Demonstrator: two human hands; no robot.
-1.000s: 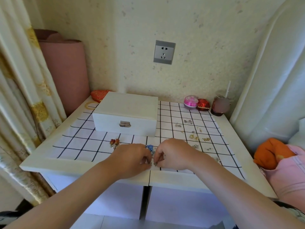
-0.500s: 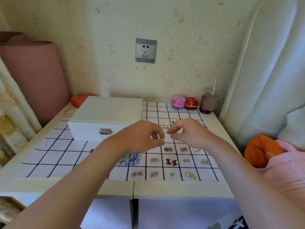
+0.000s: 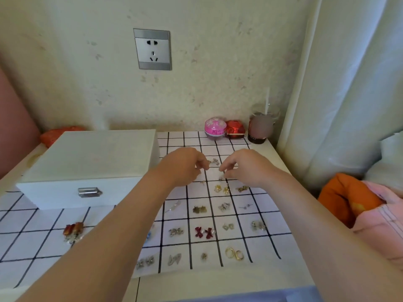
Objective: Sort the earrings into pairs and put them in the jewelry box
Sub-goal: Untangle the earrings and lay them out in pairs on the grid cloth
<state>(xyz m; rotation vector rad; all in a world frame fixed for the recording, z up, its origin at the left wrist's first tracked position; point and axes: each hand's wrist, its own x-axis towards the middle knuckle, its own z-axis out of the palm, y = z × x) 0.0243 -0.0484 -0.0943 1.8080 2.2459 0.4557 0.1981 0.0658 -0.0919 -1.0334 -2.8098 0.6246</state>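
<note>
Head camera looks down on a white desk [image 3: 218, 282] covered with a checked cloth [image 3: 259, 247]. The jewelry box [image 3: 87, 162] stands at the left side of the desk near the back edge, its lid down and its metal latch [image 3: 89, 191] facing the front edge. Both hands hover over the middle of the cloth, just right of the box and near each other. The left hand [image 3: 183, 166] has its fingers curled, and thumb and forefinger pinch a small silver earring [image 3: 214, 161]. The right hand [image 3: 246, 168] also has its fingers curled, tips pointing down at the cloth; I cannot tell whether they hold anything. Many earrings [image 3: 222, 207] lie in the squares toward the front right of the desk, among them a pair of red bows [image 3: 205, 232] and a pair of gold hoops [image 3: 234, 253]. A pink pot [image 3: 214, 128], a red pot [image 3: 235, 129] and a cup [image 3: 260, 127] stand at the back right corner.
</note>
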